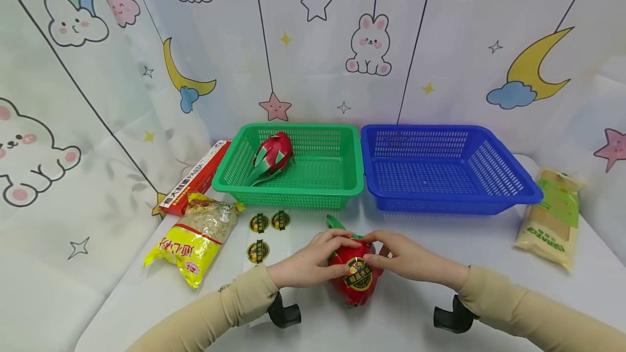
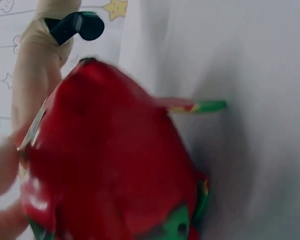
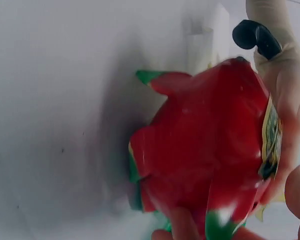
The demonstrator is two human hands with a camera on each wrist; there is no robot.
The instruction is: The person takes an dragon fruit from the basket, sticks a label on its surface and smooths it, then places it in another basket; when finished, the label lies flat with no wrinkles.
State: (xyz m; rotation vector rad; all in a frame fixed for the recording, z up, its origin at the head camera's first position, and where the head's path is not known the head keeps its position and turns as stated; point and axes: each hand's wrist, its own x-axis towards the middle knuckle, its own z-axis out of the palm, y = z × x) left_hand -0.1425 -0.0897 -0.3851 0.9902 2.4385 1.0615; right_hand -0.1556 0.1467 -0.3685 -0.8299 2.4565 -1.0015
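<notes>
On the white table in front of me lies a red dragon fruit (image 1: 353,296) with green-tipped scales, its green stem end pointing away. A round black-and-gold sticker (image 1: 359,275) sits on its upper side. My left hand (image 1: 313,261) holds the fruit from the left, fingers over its top and thumb at the sticker's edge. From the right, my right hand (image 1: 415,258) grips it with curled fingers, the thumb close to the sticker. Both wrist views show the fruit's red side (image 3: 200,140) large; the sticker appears edge-on in the right one.
A white sheet (image 1: 279,249) with several similar stickers lies left of the fruit. Behind stand a green basket (image 1: 293,198) holding another dragon fruit (image 1: 276,151), and a blue basket (image 1: 450,202). Pasta bag (image 1: 195,238) and red pasta box (image 1: 198,178) are left; a beige packet (image 1: 552,219) is right.
</notes>
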